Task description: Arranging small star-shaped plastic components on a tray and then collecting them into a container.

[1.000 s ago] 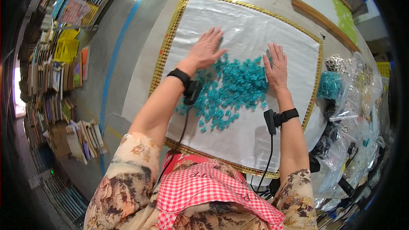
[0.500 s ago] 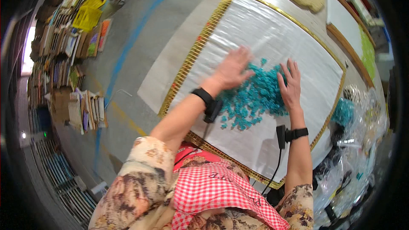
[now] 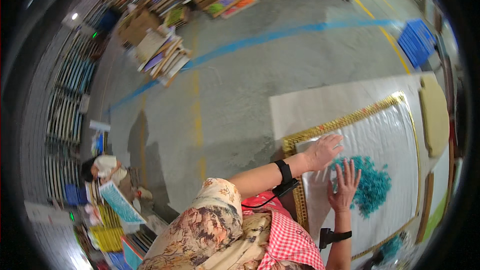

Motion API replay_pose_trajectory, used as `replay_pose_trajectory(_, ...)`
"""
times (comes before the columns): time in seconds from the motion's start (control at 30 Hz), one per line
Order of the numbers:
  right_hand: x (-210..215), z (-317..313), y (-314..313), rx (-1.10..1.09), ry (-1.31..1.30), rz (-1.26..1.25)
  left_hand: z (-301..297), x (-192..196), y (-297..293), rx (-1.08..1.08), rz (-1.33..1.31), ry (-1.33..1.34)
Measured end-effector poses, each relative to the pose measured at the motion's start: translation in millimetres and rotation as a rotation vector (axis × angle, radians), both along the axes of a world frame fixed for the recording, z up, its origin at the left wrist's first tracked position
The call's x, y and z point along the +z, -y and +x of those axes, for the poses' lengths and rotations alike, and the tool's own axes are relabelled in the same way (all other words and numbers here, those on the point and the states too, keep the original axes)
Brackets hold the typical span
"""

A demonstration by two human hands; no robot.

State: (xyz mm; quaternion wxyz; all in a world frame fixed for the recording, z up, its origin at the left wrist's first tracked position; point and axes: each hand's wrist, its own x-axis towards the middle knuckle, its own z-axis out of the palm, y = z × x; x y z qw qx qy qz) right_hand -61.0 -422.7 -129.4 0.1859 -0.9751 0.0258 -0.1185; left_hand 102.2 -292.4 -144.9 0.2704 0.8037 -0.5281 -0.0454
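Note:
A heap of small, shiny teal pieces (image 3: 371, 186) lies on a glossy white sheet (image 3: 395, 137) inside a gold ornamented frame (image 3: 345, 119). My left hand (image 3: 323, 153) is stretched out flat at the heap's upper left, near the frame's left corner, and holds nothing. With its fingers spread, my right hand (image 3: 344, 188) is at the heap's left edge and covers part of it. Whether the fingers press on the pieces cannot be made out. Each wrist wears a black strap with a small device.
The frame rests on a pale table (image 3: 300, 101). Stacked panels (image 3: 162, 57) stand on the floor at the far left, and a blue crate (image 3: 417, 42) at the far right. Another person (image 3: 107, 167) sits low at the left beside a teal panel (image 3: 122, 205).
My view has swung left, so the frame now appears at the lower right. The teal pieces have been drawn into a rounder, tighter heap, and my left hand has come away from them.

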Motion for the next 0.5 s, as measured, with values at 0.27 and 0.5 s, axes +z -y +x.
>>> replay_pose_trajectory(0.27,-47.8,45.0,-39.5,0.18,-0.089,-0.271,-36.9,-32.5,-95.3,0.163,0.165,0.056)
replay_pose_trajectory(0.5,-54.2,-6.8,30.1,0.0,-0.023,-0.331,-70.0,-32.8,-113.1,0.154,0.339,0.043)
